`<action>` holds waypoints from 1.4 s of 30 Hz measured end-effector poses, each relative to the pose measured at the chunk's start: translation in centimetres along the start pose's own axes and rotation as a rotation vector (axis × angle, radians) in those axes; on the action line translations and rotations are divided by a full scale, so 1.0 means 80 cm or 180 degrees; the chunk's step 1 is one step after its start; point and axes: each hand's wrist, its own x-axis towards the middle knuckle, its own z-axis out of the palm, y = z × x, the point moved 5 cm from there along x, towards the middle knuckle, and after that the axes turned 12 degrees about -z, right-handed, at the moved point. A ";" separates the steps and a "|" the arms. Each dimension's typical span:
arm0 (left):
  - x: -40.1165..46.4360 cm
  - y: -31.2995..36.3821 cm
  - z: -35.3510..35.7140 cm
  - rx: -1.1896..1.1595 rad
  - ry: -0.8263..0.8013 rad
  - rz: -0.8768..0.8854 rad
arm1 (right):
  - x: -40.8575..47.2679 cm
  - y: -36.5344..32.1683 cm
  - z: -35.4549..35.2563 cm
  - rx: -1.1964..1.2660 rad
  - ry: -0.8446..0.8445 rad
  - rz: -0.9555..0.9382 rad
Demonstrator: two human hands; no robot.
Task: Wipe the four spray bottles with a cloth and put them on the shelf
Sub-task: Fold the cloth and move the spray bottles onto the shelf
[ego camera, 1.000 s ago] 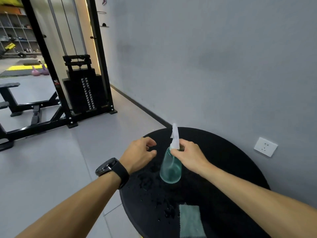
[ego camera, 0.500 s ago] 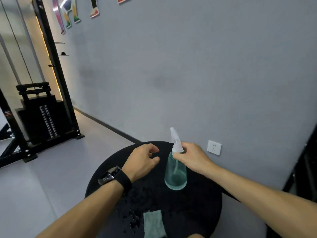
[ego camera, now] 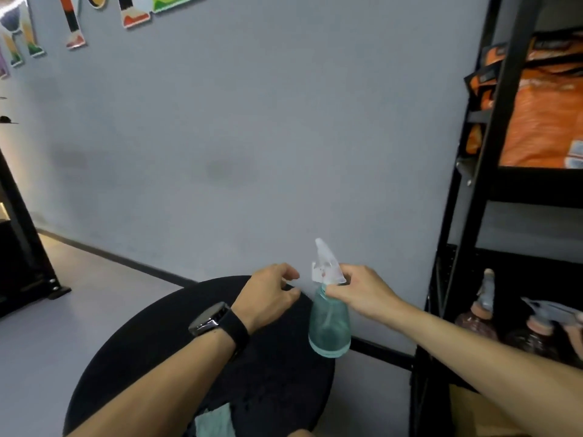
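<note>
Holding the translucent teal plastic spray bottle with the clear white trigger head point(ego camera: 329, 323) by its neck, right hand point(ego camera: 359, 291) curled round it just under the trigger. Hanging upright, lifted clear of the round black table point(ego camera: 151, 351), bottle base overlapping the table's right edge and heading, by the look of it, toward the black metal shelf unit point(ego camera: 467, 197) just to the right. Hovering beside the bottle, near but not touching it: left hand point(ego camera: 268, 294), fingers loosely curled round nothing, black smartwatch point(ego camera: 217, 321) on the wrist. Lying flat on the near edge of the table, well apart from both hands: folded pale green cloth point(ego camera: 216, 421).

Standing already on the lower shelf board, two or three brownish translucent spray bottles with pale trigger heads point(ego camera: 479, 313), blurred and partly cut off at the frame edge, so not counting them for sure. Filling the board above, orange printed packages point(ego camera: 545, 121).

Judging progress: with the cloth set down and the teal bottle in the air, wiping of this one probably finished and shelving under way. Seemingly nearing the end of the task, this likely being the last bottle, no other showing on the table. Remaining: setting it upright on the lower board beside the others, clearing the shelf's upright post on the way in.
</note>
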 end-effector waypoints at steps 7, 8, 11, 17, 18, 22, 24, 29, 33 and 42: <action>0.003 0.085 0.045 -0.0014 -0.0236 0.0420 | -0.046 0.031 -0.070 -0.0124 0.0233 0.0203; 0.003 0.096 0.051 -0.0019 -0.0264 0.0471 | -0.053 0.035 -0.080 -0.0138 0.0269 0.0246; 0.000 0.130 0.069 -0.0030 -0.0330 0.0614 | -0.074 0.049 -0.109 -0.0164 0.0407 0.0362; -0.011 0.193 0.105 -0.0035 -0.0451 0.0893 | -0.125 0.068 -0.159 -0.0173 0.0502 0.0520; -0.013 0.203 0.110 -0.0026 -0.0475 0.0945 | -0.133 0.071 -0.167 -0.0169 0.0504 0.0544; -0.025 0.242 0.133 -0.0003 -0.0595 0.1144 | -0.168 0.085 -0.196 -0.0210 0.0572 0.0676; -0.029 0.259 0.144 -0.0012 -0.0646 0.1235 | -0.186 0.094 -0.209 -0.0207 0.0595 0.0756; -0.042 0.305 0.173 -0.0016 -0.0780 0.1490 | -0.230 0.113 -0.245 -0.0102 0.0707 0.0864; -0.054 0.340 0.203 0.0022 -0.0919 0.1666 | -0.264 0.129 -0.274 -0.0162 0.0864 0.0976; -0.076 0.410 0.260 -0.0030 -0.1163 0.1871 | -0.342 0.152 -0.343 -0.0249 0.1092 0.1260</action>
